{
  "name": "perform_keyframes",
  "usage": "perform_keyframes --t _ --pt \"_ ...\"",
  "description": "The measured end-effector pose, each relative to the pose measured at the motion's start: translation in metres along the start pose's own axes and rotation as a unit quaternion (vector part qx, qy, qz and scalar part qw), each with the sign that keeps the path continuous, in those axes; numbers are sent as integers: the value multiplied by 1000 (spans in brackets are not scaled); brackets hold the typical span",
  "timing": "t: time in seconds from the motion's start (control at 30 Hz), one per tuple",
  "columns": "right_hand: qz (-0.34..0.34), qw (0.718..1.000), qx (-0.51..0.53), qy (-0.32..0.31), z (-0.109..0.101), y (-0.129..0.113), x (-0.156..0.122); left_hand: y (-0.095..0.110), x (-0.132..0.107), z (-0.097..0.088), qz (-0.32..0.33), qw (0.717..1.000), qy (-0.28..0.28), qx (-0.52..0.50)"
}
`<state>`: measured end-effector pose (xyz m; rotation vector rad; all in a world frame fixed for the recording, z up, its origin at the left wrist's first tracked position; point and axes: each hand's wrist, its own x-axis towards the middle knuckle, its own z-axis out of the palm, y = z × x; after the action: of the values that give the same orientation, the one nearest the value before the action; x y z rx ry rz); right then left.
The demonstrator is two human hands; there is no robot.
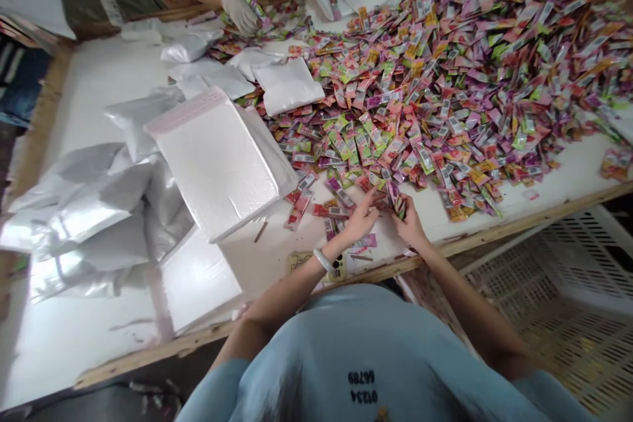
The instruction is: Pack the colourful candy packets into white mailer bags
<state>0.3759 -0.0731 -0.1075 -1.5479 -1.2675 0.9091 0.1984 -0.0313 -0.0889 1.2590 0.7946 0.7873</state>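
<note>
My right hand (409, 221) is closed around a small bunch of candy packets (394, 196), purple and green, at the near edge of a big heap of similar packets (361, 138). Just left of it, my left hand (363, 216) reaches toward the bunch. Its fingers are partly bent and apart, close to a red packet, and I see nothing held in them. A few loose packets (331, 211) lie beside my left wrist, which wears a pale bangle (324, 260).
Stacked flat white bags (215, 165) lie left of the heap, near several filled silvery bags (93, 191). A phone (337, 268) rests under my left forearm. A white crate (558, 277) stands below the table edge. Across the table, a co-worker's gloved hand (240, 10) holds packets.
</note>
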Motion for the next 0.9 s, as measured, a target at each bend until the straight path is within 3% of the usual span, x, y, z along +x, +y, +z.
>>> perform_keyframes --t 0.1,0.23,0.37,0.43,0.5,0.6,0.7,0.8,0.9 --pt "-18 998 -53 -15 -5 -6 -2 5 -6 -3 3 1000 -12 5" --pt "-82 983 -159 -36 -4 -21 2 18 -24 4 64 997 4 45" --pt "-88 960 -259 -66 19 -42 20 37 -49 -3 84 982 168 3" --pt "-54 930 -353 -82 28 -51 32 47 -66 -19 74 968 239 -13" --pt "-29 912 -400 -85 29 -55 41 54 -85 -39 61 962 267 -17" --pt "-49 932 -355 -52 18 -61 44 59 -108 -54 22 974 225 -21" --pt "-90 960 -265 -25 17 -76 28 60 -113 -40 3 987 158 -42" --pt "-117 968 -179 -131 37 -104 -11 65 -105 -15 7 986 150 -67" --pt "-133 950 -130 -251 54 -133 -50 72 -108 -10 -44 960 247 -127"
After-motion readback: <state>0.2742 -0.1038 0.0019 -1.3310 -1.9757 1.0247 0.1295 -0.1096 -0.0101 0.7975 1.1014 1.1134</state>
